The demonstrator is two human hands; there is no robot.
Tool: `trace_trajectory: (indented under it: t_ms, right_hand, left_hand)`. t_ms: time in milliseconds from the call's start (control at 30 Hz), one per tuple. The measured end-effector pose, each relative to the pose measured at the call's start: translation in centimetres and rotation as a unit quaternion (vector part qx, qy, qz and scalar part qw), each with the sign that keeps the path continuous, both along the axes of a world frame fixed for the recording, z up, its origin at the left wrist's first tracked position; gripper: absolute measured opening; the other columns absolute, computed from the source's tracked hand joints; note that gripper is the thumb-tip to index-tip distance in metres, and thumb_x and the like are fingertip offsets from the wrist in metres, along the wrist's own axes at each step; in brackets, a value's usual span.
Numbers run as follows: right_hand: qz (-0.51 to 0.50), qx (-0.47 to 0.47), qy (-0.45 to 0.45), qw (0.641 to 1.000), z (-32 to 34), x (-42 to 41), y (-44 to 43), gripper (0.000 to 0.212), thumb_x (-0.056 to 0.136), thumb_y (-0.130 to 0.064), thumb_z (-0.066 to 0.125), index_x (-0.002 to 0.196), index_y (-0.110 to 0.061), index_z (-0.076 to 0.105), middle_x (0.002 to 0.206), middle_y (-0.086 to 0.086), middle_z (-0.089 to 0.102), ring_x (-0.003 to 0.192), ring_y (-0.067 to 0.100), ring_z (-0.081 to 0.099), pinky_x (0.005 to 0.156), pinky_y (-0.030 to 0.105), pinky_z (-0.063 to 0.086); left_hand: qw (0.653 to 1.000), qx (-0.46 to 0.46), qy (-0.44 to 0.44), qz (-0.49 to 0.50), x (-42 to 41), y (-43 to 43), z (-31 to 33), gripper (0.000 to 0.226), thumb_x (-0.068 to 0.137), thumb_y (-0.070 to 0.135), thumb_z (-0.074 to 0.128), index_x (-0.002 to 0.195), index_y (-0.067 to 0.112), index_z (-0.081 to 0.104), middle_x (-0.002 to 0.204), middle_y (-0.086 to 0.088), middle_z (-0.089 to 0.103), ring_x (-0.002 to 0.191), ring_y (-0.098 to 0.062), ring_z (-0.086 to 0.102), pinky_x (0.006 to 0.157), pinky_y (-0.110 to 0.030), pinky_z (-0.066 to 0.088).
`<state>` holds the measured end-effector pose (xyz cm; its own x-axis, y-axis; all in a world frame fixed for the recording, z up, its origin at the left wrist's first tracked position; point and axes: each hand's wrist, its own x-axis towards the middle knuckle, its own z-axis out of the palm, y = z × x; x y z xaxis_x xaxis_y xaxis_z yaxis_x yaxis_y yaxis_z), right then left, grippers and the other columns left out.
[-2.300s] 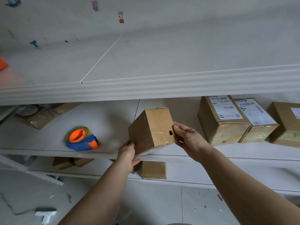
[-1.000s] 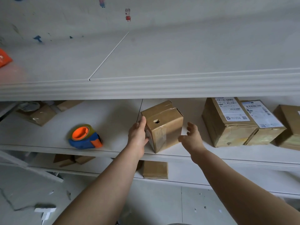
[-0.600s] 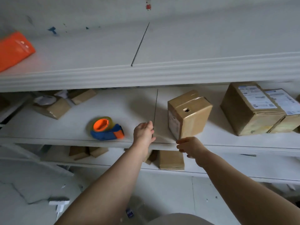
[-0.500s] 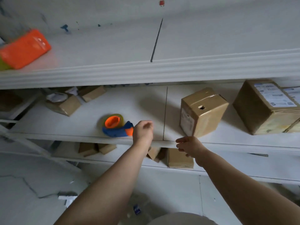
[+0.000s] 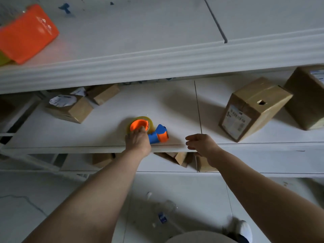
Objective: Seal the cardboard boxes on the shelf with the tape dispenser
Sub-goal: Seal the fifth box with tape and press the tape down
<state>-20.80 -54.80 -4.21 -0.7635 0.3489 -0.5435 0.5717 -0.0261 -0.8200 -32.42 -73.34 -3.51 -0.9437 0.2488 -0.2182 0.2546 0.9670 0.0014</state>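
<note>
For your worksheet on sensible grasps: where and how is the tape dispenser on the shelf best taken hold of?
Probably by the blue and orange handle end of the tape dispenser, from the shelf's front edge. It lies flat, roll to the left, handle pointing right. The left hand is already on the roll side.

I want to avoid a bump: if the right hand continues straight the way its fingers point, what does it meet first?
The right hand points left along the white shelf edge; it would probably first meet the blue-and-orange tape dispenser, though depth is unclear.

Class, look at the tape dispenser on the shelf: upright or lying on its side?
On its side: the tape dispenser lies flat, orange hub facing up.
</note>
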Motion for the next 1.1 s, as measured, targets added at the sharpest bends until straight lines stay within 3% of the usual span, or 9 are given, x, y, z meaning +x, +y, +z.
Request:
trace_trajectory:
  t_ms: [133,300,467,567,667,800,967,1033,1100]
  right_hand:
    - [-0.015,0.001,-0.011,1.000,-0.1,-0.1,0.1,0.022,0.089,-0.008,0.060,0.109,-0.015,0.066,0.102,0.009,0.067,0.094,0.019,0.065,0.062,0.021,0.043]
    - [-0.015,-0.012,-0.028,0.999,-0.2,-0.4,0.5,0.022,0.091,-0.006,0.058,0.111,-0.012,0.065,0.100,0.011,0.064,0.087,0.017,0.061,0.058,0.020,0.041]
    - [0.043,-0.007,-0.076,0.996,-0.9,0.2,2.0,0.026,0.095,0.000,0.048,0.114,-0.013,0.059,0.090,0.004,0.059,0.065,0.009,0.053,0.048,0.018,0.044]
    - [0.115,-0.008,-0.144,0.983,-1.7,2.2,3.0,0.015,0.089,-0.005,0.058,0.101,-0.014,0.060,0.075,0.002,0.060,0.059,0.013,0.053,0.055,0.023,0.042]
    - [0.137,-0.105,-0.152,0.973,-2.2,4.2,3.9,0.022,0.088,-0.010,0.061,0.110,-0.011,0.065,0.076,-0.001,0.069,0.062,0.006,0.064,0.062,0.025,0.047]
    - [0.087,-0.268,-0.086,0.956,-1.2,6.1,5.3,0.038,0.092,0.001,0.036,0.113,-0.012,0.066,0.100,0.003,0.072,0.087,0.015,0.065,0.079,0.033,0.049]
    - [0.038,-0.435,0.036,0.899,0.5,9.0,6.8,0.070,0.057,0.011,0.033,0.118,-0.010,0.058,0.111,0.006,0.067,0.091,0.023,0.066,0.083,0.034,0.049]
    - [-0.018,-0.490,0.078,0.868,1.1,10.2,8.2,0.068,0.056,0.010,0.034,0.115,-0.013,0.059,0.112,0.005,0.065,0.086,0.022,0.066,0.075,0.033,0.050]
    - [-0.028,-0.479,0.094,0.873,1.9,11.5,9.5,0.053,0.069,0.006,0.039,0.111,-0.017,0.062,0.109,0.001,0.067,0.089,0.018,0.066,0.079,0.031,0.047]
  left_hand:
    - [0.997,-0.057,0.040,-0.039,-1.3,-0.5,-0.9,0.047,0.084,0.016,0.062,0.127,0.014,0.046,0.125,-0.008,0.056,0.120,-0.029,0.046,0.103,-0.039,0.034]
    - [0.998,0.007,-0.015,-0.063,-0.1,-0.8,0.2,0.034,0.083,0.033,0.067,0.100,0.018,0.042,0.091,0.001,0.049,0.098,-0.028,0.054,0.089,-0.034,0.037]
    - [0.988,0.107,-0.091,-0.068,2.2,-0.4,1.9,0.037,0.076,0.033,0.068,0.106,0.019,0.051,0.098,0.002,0.057,0.096,-0.023,0.050,0.096,-0.036,0.038]
    - [0.969,0.193,-0.154,-0.010,4.0,0.2,2.8,0.038,0.071,0.028,0.073,0.103,0.024,0.054,0.100,0.006,0.060,0.096,-0.019,0.058,0.075,-0.028,0.044]
    - [0.949,0.238,-0.207,0.025,5.8,1.1,3.5,0.032,0.070,0.021,0.075,0.094,0.022,0.053,0.097,0.003,0.061,0.091,-0.018,0.061,0.070,-0.030,0.048]
    - [0.924,0.283,-0.252,0.054,9.0,2.6,5.2,0.038,0.063,0.019,0.073,0.097,0.014,0.058,0.099,-0.004,0.066,0.093,-0.021,0.064,0.078,-0.037,0.051]
    - [0.918,0.294,-0.263,0.046,13.5,4.1,6.7,0.034,0.051,0.026,0.066,0.085,0.023,0.059,0.090,-0.001,0.066,0.086,-0.023,0.062,0.073,-0.034,0.045]
    - [0.923,0.283,-0.257,0.043,15.1,4.6,7.1,0.030,0.051,0.029,0.064,0.080,0.025,0.058,0.083,0.003,0.064,0.080,-0.020,0.059,0.071,-0.033,0.042]
    - [0.924,0.282,-0.253,0.047,16.6,5.2,7.5,0.031,0.051,0.034,0.064,0.080,0.025,0.057,0.080,0.004,0.061,0.078,-0.019,0.056,0.071,-0.033,0.039]
